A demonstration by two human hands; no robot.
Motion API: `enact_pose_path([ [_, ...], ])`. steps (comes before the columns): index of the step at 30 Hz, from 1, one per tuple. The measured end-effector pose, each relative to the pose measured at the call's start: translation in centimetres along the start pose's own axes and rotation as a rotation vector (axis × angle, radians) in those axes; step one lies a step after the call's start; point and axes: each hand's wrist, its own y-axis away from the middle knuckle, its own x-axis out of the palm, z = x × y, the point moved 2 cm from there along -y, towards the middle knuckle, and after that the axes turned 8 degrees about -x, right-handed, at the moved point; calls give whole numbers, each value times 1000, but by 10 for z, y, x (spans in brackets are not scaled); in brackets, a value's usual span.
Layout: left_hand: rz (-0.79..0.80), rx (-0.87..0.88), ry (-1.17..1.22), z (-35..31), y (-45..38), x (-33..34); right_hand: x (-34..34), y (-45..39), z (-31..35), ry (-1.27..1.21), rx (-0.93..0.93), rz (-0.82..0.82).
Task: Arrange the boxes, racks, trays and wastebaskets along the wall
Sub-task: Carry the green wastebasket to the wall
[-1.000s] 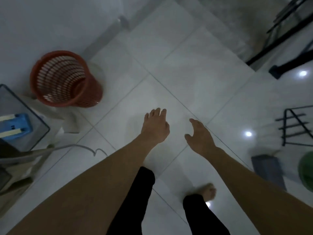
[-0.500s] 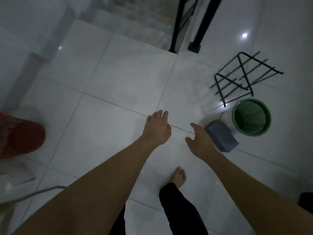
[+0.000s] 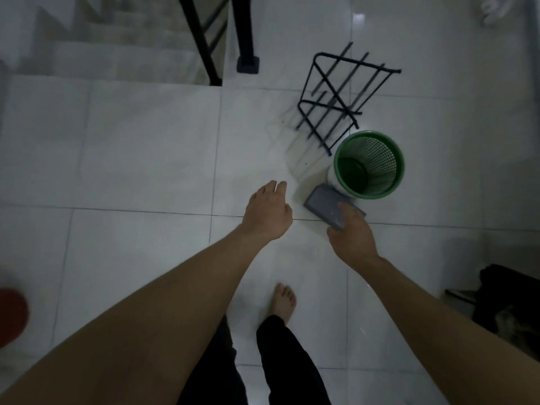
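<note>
On the pale tiled floor (image 3: 140, 159), straight ahead: a grey box (image 3: 325, 204) lying flat, touching or just beside the foot of a green mesh wastebasket (image 3: 369, 164) standing upright, mouth open to the camera. Just beyond that, a black wire rack (image 3: 339, 100) tipped on its side, near corner close against the wastebasket's rim. Well apart from any wall, all three, out in the middle of the tiles.

Right hand (image 3: 352, 236) out in front, over the near end of the grey box, fingers (image 3: 349, 210) loosely spread and overlapping its edge. No curl round it visible; touching or merely hovering above, cannot tell from this angle. Left hand (image 3: 267, 213) alongside, palm down, fingers relaxed and drawn lightly together, holding nothing, clear of the box with bare tile between.

Down below, one bare foot (image 3: 283, 299) planted on the tile, dark trouser legs (image 3: 287, 361) beneath.

Up at the far left, grey steps (image 3: 96, 45) behind a black railing post (image 3: 247, 30) with its base on the floor. At the lower left edge, a sliver of something red (image 3: 11, 315), blurred. At the right edge, a dark heap (image 3: 510, 302), too dim to make out.
</note>
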Motion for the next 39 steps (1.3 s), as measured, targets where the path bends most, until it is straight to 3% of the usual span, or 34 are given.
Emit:
enact_pose_path([
  [9, 138, 69, 11, -57, -75, 30, -17, -54, -59, -161, 201, -35],
  [14, 176, 93, 29, -80, -127, 46, -39, -90, -71, -84, 244, -137],
  [24, 151, 43, 128, -122, -242, 106, -34, -192, -124, -86, 230, -214],
  [28, 126, 21, 165, -133, -283, 140, -30, -230, -155, -73, 315, -300],
  [33, 130, -48, 242, -137, -321, 181, -28, -254, -198, -197, 502, -248],
  [39, 87, -9, 273, -135, -335, 194, -30, -252, -215, -245, 508, -310],
])
